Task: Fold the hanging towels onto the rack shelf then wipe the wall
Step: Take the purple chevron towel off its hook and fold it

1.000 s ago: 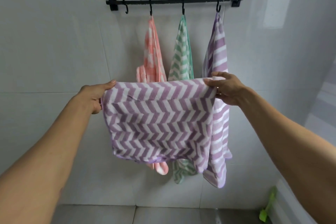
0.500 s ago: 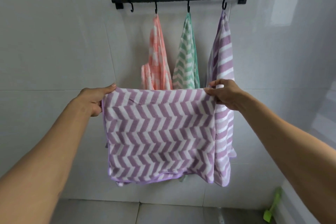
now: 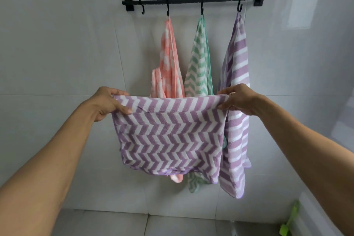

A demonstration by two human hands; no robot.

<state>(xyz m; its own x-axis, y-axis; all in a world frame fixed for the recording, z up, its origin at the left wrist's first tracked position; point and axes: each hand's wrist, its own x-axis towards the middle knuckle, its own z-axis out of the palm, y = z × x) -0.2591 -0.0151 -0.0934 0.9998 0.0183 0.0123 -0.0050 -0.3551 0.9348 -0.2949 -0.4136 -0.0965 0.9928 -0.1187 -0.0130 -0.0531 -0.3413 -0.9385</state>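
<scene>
Towels are pictured at a black wall rack (image 3: 193,2) in a tiled room, one of them held off the hooks and stretched flat in front of the others. This purple chevron towel (image 3: 170,136) is folded over on itself, its upper fold kept level between two bare hands well below the hook rail. Its left corner is pinched by the left hand (image 3: 107,102), thumb laid across the front of the cloth and fingers curled behind the fold; its right corner is gripped by the right hand (image 3: 239,98), fingers wrapped over the top edge. Behind it, three towels are seen hanging from the rail's hooks: a pink checked towel (image 3: 169,59) on the second hook from the left, a green chevron towel (image 3: 199,63) on the third, and a purple striped towel (image 3: 236,74) on the hook at the right end. The leftmost hook (image 3: 142,8) is shown bare. Part of the rack shelf is visible along the top edge of the frame, above the rail. The lower ends of the pink and green towels are seen below the bottom hem of the held towel. The grey tiled wall (image 3: 63,48) fills the background, and a green-handled tool (image 3: 289,222) is propped in the lower right corner, near the floor.
</scene>
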